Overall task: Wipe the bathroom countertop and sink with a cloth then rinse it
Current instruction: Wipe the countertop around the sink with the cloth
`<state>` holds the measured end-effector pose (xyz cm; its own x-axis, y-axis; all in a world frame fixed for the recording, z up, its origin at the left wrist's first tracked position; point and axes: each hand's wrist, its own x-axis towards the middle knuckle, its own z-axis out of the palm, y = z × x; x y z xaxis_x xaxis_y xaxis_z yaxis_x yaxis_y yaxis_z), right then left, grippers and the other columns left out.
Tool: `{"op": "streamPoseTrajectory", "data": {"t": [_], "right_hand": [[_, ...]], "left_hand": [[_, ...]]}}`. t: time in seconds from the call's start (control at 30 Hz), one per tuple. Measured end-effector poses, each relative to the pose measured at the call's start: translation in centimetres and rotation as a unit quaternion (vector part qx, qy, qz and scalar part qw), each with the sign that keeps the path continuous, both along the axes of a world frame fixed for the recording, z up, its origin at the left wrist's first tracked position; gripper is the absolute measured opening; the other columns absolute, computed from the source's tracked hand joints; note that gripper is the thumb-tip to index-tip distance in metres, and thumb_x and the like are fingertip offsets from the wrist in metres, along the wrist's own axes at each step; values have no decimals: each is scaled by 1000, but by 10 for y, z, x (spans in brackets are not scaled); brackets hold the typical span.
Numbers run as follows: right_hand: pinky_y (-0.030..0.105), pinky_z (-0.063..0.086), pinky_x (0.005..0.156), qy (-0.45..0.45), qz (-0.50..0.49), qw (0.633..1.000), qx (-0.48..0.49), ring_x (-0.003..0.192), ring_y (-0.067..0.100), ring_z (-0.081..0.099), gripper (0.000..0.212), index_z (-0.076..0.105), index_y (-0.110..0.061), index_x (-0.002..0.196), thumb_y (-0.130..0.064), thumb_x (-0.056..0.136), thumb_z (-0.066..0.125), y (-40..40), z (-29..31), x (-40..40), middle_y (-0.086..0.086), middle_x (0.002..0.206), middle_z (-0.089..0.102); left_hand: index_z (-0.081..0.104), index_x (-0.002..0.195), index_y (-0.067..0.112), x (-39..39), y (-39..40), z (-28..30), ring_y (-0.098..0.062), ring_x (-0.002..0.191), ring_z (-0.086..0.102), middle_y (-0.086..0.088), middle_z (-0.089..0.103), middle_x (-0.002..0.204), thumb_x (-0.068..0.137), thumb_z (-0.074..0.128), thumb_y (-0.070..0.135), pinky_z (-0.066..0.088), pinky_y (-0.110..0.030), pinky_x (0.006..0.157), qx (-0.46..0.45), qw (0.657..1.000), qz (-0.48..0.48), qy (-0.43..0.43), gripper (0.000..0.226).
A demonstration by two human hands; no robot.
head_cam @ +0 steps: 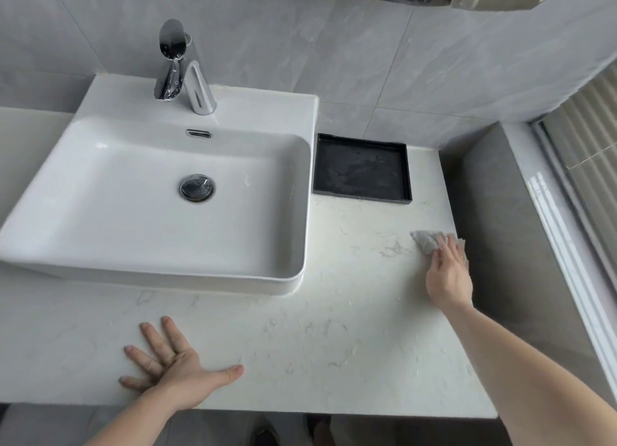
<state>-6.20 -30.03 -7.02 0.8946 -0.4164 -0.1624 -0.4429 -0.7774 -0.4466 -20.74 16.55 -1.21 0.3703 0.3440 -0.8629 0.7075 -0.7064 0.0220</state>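
A crumpled grey cloth (pixel 425 241) lies on the white marbled countertop (pixel 334 328) near its right edge. My right hand (pixel 447 275) lies on top of the cloth and presses it against the counter. Spread flat, my left hand (pixel 170 365) rests on the countertop in front of the sink, fingers straight. The white rectangular sink (pixel 133 278) stands on the counter at the left, with a chrome drain plug (pixel 197 187) in its basin and a chrome faucet (pixel 200 89) at its back. No water is running.
A black square tray (pixel 405 175) sits on the counter right of the sink, against the wall. A grey wall ledge (pixel 500 228) borders the counter on the right. The counter's front edge (pixel 300 409) runs below my left hand. Small specks dot the counter surface.
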Motion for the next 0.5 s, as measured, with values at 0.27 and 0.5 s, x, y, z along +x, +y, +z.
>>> {"op": "streamPoseTrajectory", "data": {"t": [0.27,0.5], "right_hand": [[52,8,128,-92,69,988,104,153,18,32,43,52,-28,146,-17,109,35,114,5,10,-3,159,46],[52,-5,130,0,308,951,6,161,23,-8,57,24,-31,164,-38,108,32,198,-18,-6,-3,175,1]], "left_hand": [[-55,135,18,0,-3,5,-50,138,-44,-12,-68,133,30,59,102,-3,-73,115,-8,1000,5,0,177],[-60,125,23,-2,0,-2,-48,138,-45,-9,-67,136,26,61,101,-4,-73,114,-5,1000,-4,-9,174]]}}
